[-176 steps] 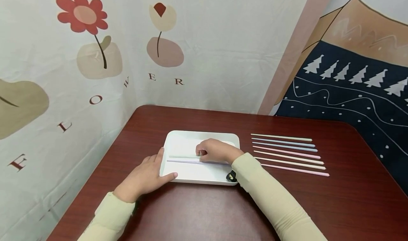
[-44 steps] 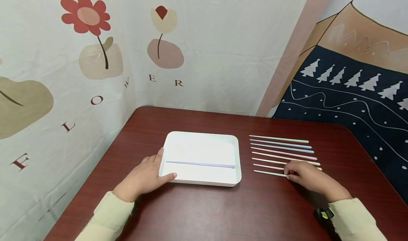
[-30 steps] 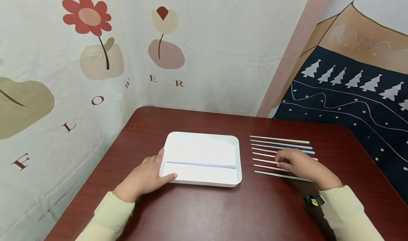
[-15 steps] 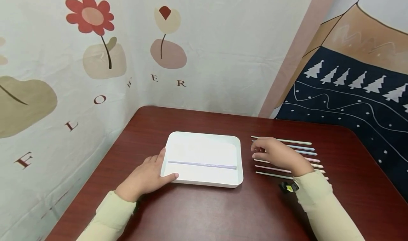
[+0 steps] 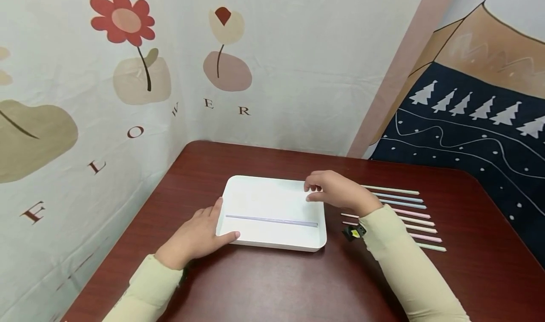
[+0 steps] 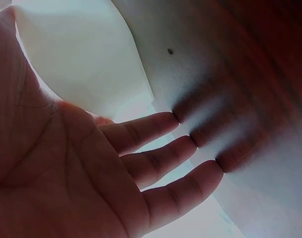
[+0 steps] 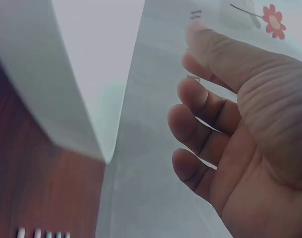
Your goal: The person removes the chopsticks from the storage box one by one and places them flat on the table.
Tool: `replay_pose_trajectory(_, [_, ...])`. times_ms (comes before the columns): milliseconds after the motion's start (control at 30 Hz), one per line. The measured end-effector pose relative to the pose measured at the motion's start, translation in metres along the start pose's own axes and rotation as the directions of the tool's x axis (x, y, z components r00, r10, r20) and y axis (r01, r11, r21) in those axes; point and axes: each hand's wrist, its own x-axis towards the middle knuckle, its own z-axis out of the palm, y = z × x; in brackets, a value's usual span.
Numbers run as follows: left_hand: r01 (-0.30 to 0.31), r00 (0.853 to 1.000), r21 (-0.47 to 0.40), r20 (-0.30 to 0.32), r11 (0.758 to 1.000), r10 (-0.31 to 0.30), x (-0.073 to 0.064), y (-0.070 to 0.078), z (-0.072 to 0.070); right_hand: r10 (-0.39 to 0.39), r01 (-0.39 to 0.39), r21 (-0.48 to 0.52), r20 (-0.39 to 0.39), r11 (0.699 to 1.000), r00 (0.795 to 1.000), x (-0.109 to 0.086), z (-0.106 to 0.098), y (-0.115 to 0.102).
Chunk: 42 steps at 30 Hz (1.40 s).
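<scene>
A white tray [image 5: 272, 189] lies on the table with one purple chopstick [image 5: 272, 221] across it. My left hand [image 5: 196, 232] rests at the tray's left side, thumb over the near rim and fingers extended along the edge; the left wrist view shows the fingers [image 6: 180, 196] nearly straight. Above the tray's far right corner hovers my right hand [image 5: 334, 189], fingers loosely bent. Nothing lies between its thumb and fingers [image 7: 190, 121] in the right wrist view. Right of the tray, several pastel chopsticks [image 5: 419, 214] lie in a row, partly hidden by the right arm.
The dark red wooden table [image 5: 272, 284] extends around the tray and ends at a white cloth [image 5: 298, 114] with printed flowers at the back and left. A navy cloth [image 5: 460, 133] with tree prints hangs at the back right.
A pale green chopstick went from the tray to the near end of the row. My right hand let it go and moved left over the row to the tray. The left hand stayed.
</scene>
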Motion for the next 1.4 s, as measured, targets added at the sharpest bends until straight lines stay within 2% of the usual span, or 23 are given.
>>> replay_pose_trajectory(133, [-0.007,1.000,-0.004,-0.004,1.000,0.007,-0.001,0.001,-0.001,-0.001,0.000,0.027,0.018,1.000,1.000,0.017,0.007,-0.004])
replay_pose_trajectory(300, [-0.009,1.000,-0.006,-0.008,1.000,0.009,-0.001,0.002,0.000,-0.039,0.038,0.062,0.023,0.997,0.999,0.036,0.020,-0.007])
replay_pose_trajectory(433, [-0.009,1.000,-0.011,-0.008,1.000,0.009,-0.001,0.003,0.001,-0.073,0.069,0.124,0.022,0.990,0.997,0.049,0.030,-0.009])
replay_pose_trajectory(600, [-0.006,1.000,-0.008,-0.003,1.000,0.006,-0.001,0.004,0.000,-0.068,0.058,0.201,0.045,0.978,0.997,0.063,0.043,-0.008])
replay_pose_trajectory(833, [-0.008,1.000,0.002,-0.006,1.000,0.008,0.001,0.003,0.000,-0.057,0.025,0.243,0.122,0.970,0.991,0.073,0.061,-0.013])
replay_pose_trajectory(1067, [-0.016,1.000,0.005,-0.010,1.000,0.016,0.003,0.002,0.002,-0.095,0.028,0.272,0.235,0.962,0.967,0.079,0.077,-0.019])
replay_pose_trajectory(1233, [-0.021,1.000,0.005,-0.021,1.000,0.021,0.003,0.002,0.002,-0.100,0.030,0.265,0.257,0.964,0.961,0.080,0.081,-0.021])
replay_pose_trajectory(1400, [-0.019,1.000,0.007,-0.020,1.000,0.019,0.003,0.002,0.001,-0.112,0.054,0.212,0.275,0.976,0.955,0.082,0.084,-0.023])
